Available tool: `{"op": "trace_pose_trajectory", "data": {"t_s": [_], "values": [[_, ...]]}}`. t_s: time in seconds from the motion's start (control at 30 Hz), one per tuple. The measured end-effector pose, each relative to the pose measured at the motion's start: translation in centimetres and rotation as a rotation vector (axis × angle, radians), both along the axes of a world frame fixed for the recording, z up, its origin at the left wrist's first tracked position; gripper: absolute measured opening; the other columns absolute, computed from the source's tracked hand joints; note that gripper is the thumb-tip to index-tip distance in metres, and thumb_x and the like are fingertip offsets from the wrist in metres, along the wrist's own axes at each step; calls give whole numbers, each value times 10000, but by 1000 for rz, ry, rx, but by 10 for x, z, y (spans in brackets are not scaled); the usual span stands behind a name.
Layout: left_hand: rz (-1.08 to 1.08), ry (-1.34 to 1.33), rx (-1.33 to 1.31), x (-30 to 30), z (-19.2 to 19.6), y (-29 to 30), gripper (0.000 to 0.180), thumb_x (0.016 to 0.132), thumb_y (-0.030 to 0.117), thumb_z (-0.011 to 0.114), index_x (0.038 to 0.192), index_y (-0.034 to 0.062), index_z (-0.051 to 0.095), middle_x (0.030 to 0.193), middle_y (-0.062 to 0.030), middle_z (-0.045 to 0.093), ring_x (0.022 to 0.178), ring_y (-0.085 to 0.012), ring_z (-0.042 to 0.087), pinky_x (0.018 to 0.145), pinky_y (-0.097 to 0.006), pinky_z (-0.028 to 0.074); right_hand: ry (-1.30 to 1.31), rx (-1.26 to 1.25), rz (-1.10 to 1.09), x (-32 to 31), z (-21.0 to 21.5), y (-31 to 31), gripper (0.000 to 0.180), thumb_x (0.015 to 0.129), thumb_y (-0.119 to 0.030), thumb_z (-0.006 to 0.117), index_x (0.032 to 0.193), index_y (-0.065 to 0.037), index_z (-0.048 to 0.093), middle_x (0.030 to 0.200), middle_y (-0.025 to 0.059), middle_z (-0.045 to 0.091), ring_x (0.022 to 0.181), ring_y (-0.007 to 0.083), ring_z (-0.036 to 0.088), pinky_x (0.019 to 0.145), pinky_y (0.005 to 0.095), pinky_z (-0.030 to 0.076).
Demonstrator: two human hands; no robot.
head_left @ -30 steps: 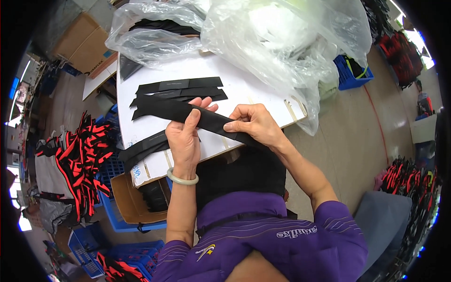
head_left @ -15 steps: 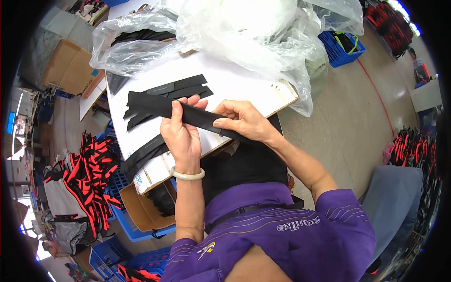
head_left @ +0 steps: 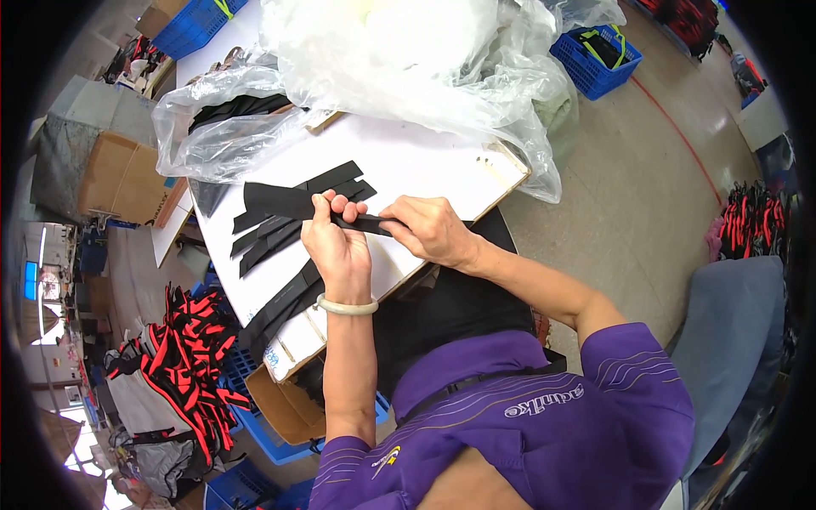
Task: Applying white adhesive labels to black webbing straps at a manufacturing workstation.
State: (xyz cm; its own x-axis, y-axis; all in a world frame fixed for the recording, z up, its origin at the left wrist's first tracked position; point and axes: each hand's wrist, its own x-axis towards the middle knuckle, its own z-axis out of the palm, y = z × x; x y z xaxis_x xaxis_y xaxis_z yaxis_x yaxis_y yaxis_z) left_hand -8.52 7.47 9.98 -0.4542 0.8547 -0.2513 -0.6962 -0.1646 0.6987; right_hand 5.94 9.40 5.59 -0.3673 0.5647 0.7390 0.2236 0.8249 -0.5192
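A black fabric strip stretches between my two hands above the white table. My left hand is closed on its middle, thumb on top and fingers curled. To the right, my right hand pinches the strip near its right end, where it looks narrow, as if folded or turned on edge. Under and beside the held strip lie several more black strips, partly overlapping. Another bunch of black strips hangs over the table's near left edge. Part of the held strip is hidden by my fingers.
Clear plastic bags cover the far side of the white table. A cardboard box stands below the near left corner, beside a pile of red-and-black pieces. A blue basket sits on the floor at far right.
The strip has gone from lying broad and flat to narrow between my hands. My left fingers have curled in around it. The view has shifted slightly.
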Motion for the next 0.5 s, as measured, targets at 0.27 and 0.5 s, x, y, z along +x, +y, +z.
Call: {"op": "trace_pose_trajectory", "data": {"t_s": [0.27,0.5], "values": [[-253,-252,300,3,2,10,355,982,295,523,1167,-8,510,1049,-137,592,1008,-254,564,1037,-461,399,147,-477,-10,13,21,10,370,712,-208,797,963,25,656,839,166,674,762,274,678,675,327,527],[-132,-75,132,29,-32,11,358,954,346,576,739,80,472,624,-57,501,560,-178,519,852,-474,520,90,-625,136,20,5,9,250,746,-112,792,922,35,693,765,120,697,692,110,632,626,261,505]]}}
